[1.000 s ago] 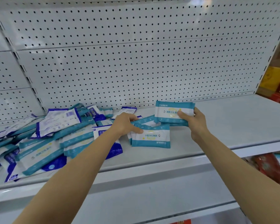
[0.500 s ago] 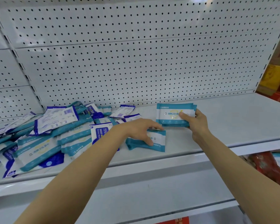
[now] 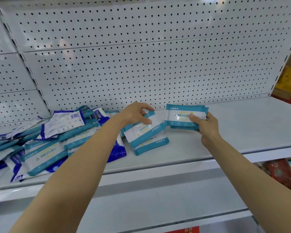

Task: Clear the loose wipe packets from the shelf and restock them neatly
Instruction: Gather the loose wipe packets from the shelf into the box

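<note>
Lifting: left hand point(image 3: 136, 114) now raises one teal packet point(image 3: 145, 130) off the shelf point(image 3: 242, 128), tilted; half a second ago it pressed low on it.
Left fingers: curled, pinching the packet's far edge.
Right hand point(image 3: 207, 125): holds a small stack point(image 3: 183, 117) upright, thumb across its front, unchanged.
Loose pile point(image 3: 45, 140): left on the shelf.
Backing: white pegboard point(image 3: 141, 56).
Far right: cartons point(image 3: 289, 81).

Teal-and-white packet stack point(image 3: 183, 117) upright on shelf point(image 3: 242, 125); tilted packets point(image 3: 146, 135) beside it; jumbled pile point(image 3: 49, 137) left, perhaps overlapping.
</note>
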{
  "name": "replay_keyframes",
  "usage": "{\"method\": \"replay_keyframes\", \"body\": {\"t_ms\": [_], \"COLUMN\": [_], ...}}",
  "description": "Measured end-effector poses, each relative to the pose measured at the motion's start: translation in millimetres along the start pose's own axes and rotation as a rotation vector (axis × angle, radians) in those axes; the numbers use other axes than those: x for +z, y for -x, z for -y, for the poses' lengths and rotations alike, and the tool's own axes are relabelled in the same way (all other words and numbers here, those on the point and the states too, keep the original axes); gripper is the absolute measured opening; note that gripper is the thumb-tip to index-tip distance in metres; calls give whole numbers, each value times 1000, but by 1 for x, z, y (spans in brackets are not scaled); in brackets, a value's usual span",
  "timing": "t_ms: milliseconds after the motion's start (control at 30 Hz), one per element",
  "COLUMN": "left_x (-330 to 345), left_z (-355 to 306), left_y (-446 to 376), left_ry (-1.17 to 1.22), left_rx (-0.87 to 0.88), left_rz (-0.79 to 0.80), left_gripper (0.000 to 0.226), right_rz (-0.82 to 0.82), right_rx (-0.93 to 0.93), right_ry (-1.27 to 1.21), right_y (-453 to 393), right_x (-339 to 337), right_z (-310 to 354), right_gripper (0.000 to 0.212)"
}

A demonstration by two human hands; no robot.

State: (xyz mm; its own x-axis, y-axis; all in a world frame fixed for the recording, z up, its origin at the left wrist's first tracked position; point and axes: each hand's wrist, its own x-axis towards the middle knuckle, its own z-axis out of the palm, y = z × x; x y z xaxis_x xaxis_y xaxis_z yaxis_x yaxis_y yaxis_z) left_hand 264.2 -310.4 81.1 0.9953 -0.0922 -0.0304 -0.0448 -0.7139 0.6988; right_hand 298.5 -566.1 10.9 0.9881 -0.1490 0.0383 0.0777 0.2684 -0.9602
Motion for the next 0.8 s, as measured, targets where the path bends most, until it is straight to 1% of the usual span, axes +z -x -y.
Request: {"method": "replay_keyframes", "body": {"t_ms": [67, 167, 233, 267, 300, 367, 433, 500, 567, 667, 733, 800], "left_x": [13, 31, 32, 29, 26, 21, 25, 36, 44, 44, 40, 31], "left_z": [4, 7, 4, 0, -4, -16, -28, -34, -33, -28, -26, -27], "left_y": [-4, -12, -18, -21, -24, -26, -25, -26, -32, -44, -44, -37], "left_ry": [-78, -297, -463, -531, -571, -638, -763, -893, -1028, -1148, -1134, -1047], "left_rx": [22, 45, 108, 145, 171, 155, 140, 136, 161, 182, 211, 208], "left_rz": [73, 156, 206, 238, 289, 431, 559, 643, 651, 560, 511, 459], "left_gripper": [53, 61, 66, 65, 62, 63, 73, 83, 88, 85, 77, 70], "right_rz": [-6, -9, -8, -8, -9, -11, -13, -13, -7, 15, 40, 58], "right_rx": [5, 10, 13, 15, 17, 18, 17, 17, 23, 47, 60, 75], "right_ry": [-4, 9, 18, 19, 18, 16, 25, 40, 65, 94, 109, 116], "right_y": [0, 1, 1, 2, 2, 4, 5, 5, 5, 5, 7, 11], "right_x": [1, -1, -3, -4, -5, -7, -7, -8, -10, -16, -19, -21], "right_z": [1, 0, -1, -2, -3, -5, -8, -9, -9, -8, -7, -6], "right_gripper": [24, 23, 24, 24, 25, 25, 24, 24, 26, 31, 33, 35]}}
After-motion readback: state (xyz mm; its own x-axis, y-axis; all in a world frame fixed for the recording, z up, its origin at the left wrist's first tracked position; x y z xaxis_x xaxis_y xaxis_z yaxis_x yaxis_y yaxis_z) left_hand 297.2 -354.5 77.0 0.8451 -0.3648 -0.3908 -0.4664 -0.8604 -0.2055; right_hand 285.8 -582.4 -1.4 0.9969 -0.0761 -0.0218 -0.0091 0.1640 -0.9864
